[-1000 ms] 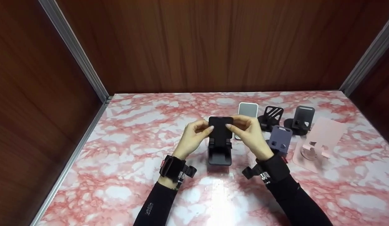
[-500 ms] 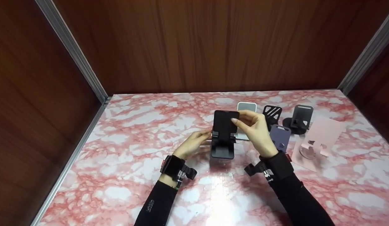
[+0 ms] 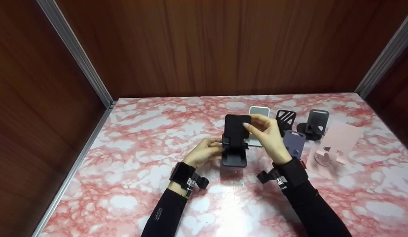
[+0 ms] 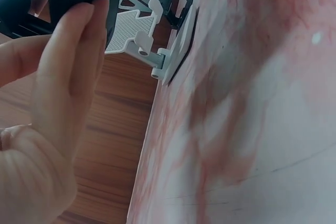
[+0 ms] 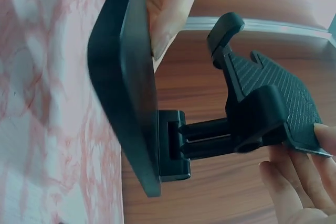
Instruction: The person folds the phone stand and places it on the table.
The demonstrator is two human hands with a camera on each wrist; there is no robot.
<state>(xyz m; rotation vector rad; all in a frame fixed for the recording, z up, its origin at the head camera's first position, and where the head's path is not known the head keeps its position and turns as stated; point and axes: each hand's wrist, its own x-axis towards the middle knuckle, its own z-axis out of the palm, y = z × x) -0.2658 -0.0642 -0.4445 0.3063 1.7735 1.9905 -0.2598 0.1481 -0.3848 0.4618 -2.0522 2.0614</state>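
A black folding phone stand point(image 3: 236, 133) is held between both hands, its parts unfolded. My right hand point(image 3: 268, 135) pinches the right edge of its upper plate point(image 5: 278, 95), thumb on the front and fingers behind. Lower down, my left hand point(image 3: 204, 152) grips the left side of the base point(image 5: 126, 82). In the left wrist view, the left fingers point(image 4: 73, 56) lie along the base's flat underside. Two thin arms point(image 5: 207, 137) join plate and base in the right wrist view. The stand appears raised off the table.
Right of the hands stand other phone stands: a white-framed one point(image 3: 259, 111), a black slotted one point(image 3: 285, 119), a dark grey one point(image 3: 317, 121), a purple one point(image 3: 294, 144) and a large pink one point(image 3: 341, 140). Wooden panels point(image 3: 223, 49) enclose the marbled table point(image 3: 131, 184).
My left hand has moved from the upper plate down to the base. The phone stand has shifted slightly right and up, while my right hand keeps its pinch.
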